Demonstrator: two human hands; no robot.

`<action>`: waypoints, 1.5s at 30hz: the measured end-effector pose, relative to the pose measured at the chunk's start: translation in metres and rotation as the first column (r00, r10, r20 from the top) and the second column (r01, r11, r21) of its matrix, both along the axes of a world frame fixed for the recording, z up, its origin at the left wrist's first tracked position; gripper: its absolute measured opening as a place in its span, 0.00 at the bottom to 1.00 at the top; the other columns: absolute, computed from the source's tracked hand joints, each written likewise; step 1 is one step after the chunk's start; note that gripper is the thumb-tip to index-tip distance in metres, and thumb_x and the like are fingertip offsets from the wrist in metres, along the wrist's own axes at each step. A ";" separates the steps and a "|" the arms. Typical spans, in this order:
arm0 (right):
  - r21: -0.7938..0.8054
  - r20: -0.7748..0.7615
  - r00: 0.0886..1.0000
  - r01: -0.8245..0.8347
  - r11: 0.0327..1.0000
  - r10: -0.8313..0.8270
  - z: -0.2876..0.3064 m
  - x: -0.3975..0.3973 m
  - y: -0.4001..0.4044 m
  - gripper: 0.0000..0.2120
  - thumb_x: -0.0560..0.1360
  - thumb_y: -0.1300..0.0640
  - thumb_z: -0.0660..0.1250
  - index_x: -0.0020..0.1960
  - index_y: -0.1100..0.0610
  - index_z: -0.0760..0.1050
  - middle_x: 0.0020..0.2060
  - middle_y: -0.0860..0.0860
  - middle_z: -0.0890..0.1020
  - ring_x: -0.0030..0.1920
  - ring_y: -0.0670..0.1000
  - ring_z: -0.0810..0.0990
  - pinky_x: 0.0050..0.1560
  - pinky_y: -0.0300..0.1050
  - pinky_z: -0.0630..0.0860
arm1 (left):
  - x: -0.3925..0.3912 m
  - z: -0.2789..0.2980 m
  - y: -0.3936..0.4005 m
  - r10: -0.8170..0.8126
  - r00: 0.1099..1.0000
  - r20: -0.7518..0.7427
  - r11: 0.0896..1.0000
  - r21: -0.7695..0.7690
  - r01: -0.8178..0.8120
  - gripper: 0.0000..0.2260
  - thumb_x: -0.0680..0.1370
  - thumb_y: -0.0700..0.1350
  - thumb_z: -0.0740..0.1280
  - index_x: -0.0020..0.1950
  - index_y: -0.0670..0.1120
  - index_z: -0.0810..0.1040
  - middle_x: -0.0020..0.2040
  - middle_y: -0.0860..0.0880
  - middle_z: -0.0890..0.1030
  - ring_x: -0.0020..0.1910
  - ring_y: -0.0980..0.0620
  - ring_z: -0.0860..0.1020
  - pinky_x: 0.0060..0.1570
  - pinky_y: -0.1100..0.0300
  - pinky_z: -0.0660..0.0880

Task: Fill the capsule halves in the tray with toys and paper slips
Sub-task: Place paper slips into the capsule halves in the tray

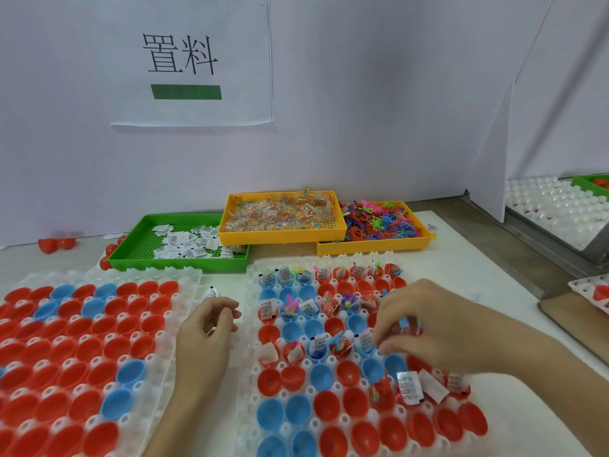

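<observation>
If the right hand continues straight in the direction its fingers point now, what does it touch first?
Probably the blue plastic capsule half with a paper slip, just left of the right hand's fingertips in the white tray; depth is unclear.

Bare desk (227, 285) strip between the two capsule trays, left hand (206, 328) sits in it; green slip tray (179, 240) and yellow toy trays (283, 214) block the back.

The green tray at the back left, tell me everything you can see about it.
The green tray is a shallow rectangle that looks like plastic, with a low rim and a perforated grid floor. It lies flat on the table against the white wall. Folded paper slips with black print are scattered mostly across its right half. The yellow tray of bagged pieces overlaps its right end. Neither hand touches it.
</observation>
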State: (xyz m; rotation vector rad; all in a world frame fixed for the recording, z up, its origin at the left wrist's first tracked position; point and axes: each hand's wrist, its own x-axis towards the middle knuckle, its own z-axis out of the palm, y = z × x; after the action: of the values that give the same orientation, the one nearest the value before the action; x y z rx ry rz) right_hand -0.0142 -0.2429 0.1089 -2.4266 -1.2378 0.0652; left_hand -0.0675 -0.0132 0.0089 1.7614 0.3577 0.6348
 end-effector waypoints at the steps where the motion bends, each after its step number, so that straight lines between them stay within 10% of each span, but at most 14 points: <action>1: -0.029 -0.022 1.000 0.006 1.000 -0.007 0.022 -0.015 -0.037 0.04 0.75 0.53 0.74 0.44 0.43 0.85 0.41 0.35 0.83 0.45 0.42 0.81 0.47 0.32 0.74 | 0.002 0.002 0.001 0.005 1.000 -0.008 1.000 0.024 -0.005 0.14 0.79 0.31 0.61 0.44 0.47 0.81 0.40 0.48 0.82 0.36 0.59 0.78 0.33 0.69 0.75; 7: 0.497 -0.096 0.824 0.525 0.691 -0.558 -0.035 0.049 -0.101 0.09 0.76 0.61 0.70 0.49 0.47 0.83 0.43 0.42 0.85 0.44 0.45 0.82 0.42 0.39 0.78 | 0.026 0.035 0.019 0.070 0.995 -0.076 0.969 0.242 -0.050 0.10 0.78 0.36 0.64 0.45 0.50 0.80 0.41 0.53 0.82 0.40 0.51 0.80 0.38 0.57 0.76; 13: 0.658 -0.391 0.622 0.704 0.267 -0.678 -0.103 0.067 -0.118 0.12 0.82 0.62 0.60 0.50 0.51 0.81 0.36 0.51 0.81 0.36 0.48 0.79 0.35 0.29 0.74 | 0.073 0.065 0.064 0.240 0.951 -0.194 0.843 0.527 -0.106 0.04 0.77 0.41 0.68 0.44 0.44 0.82 0.39 0.52 0.81 0.38 0.56 0.77 0.36 0.64 0.70; 20: 0.626 -0.404 0.697 0.683 0.377 -0.592 -0.107 0.070 -0.117 0.14 0.82 0.63 0.61 0.45 0.50 0.80 0.34 0.49 0.80 0.33 0.50 0.77 0.33 0.35 0.73 | 0.127 0.059 0.099 0.341 0.836 -0.431 0.790 0.613 -0.006 0.06 0.77 0.41 0.70 0.45 0.38 0.83 0.46 0.41 0.84 0.43 0.45 0.81 0.46 0.53 0.78; 33: 0.583 -0.382 0.725 0.671 0.459 -0.573 -0.107 0.070 -0.118 0.13 0.80 0.63 0.63 0.45 0.50 0.81 0.34 0.49 0.81 0.32 0.49 0.77 0.33 0.44 0.74 | 0.167 0.049 0.085 0.394 0.743 -0.541 0.781 0.623 0.040 0.09 0.76 0.40 0.68 0.41 0.35 0.80 0.33 0.42 0.78 0.33 0.44 0.76 0.34 0.55 0.72; 41: 0.616 -0.408 0.732 0.662 0.428 -0.546 -0.106 0.070 -0.117 0.13 0.81 0.64 0.62 0.45 0.52 0.81 0.35 0.48 0.81 0.34 0.47 0.78 0.34 0.36 0.74 | 0.135 0.066 0.061 0.457 0.883 -0.106 0.815 0.447 -0.368 0.07 0.78 0.42 0.70 0.40 0.42 0.77 0.35 0.50 0.77 0.37 0.49 0.76 0.41 0.54 0.74; 45: 0.624 -0.423 0.729 0.665 0.411 -0.538 -0.105 0.070 -0.118 0.13 0.81 0.64 0.61 0.46 0.52 0.81 0.34 0.49 0.80 0.33 0.46 0.77 0.34 0.36 0.74 | 0.075 0.082 0.006 0.268 0.960 0.086 0.866 0.415 -0.279 0.07 0.76 0.40 0.72 0.40 0.48 0.77 0.35 0.56 0.79 0.34 0.58 0.78 0.35 0.65 0.73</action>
State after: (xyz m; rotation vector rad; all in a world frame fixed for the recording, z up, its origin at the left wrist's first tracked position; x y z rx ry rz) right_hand 0.0557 -0.3610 0.0034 -1.8831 -0.1214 -0.3928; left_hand 0.0076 -0.0070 0.0912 2.1347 0.4846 0.9982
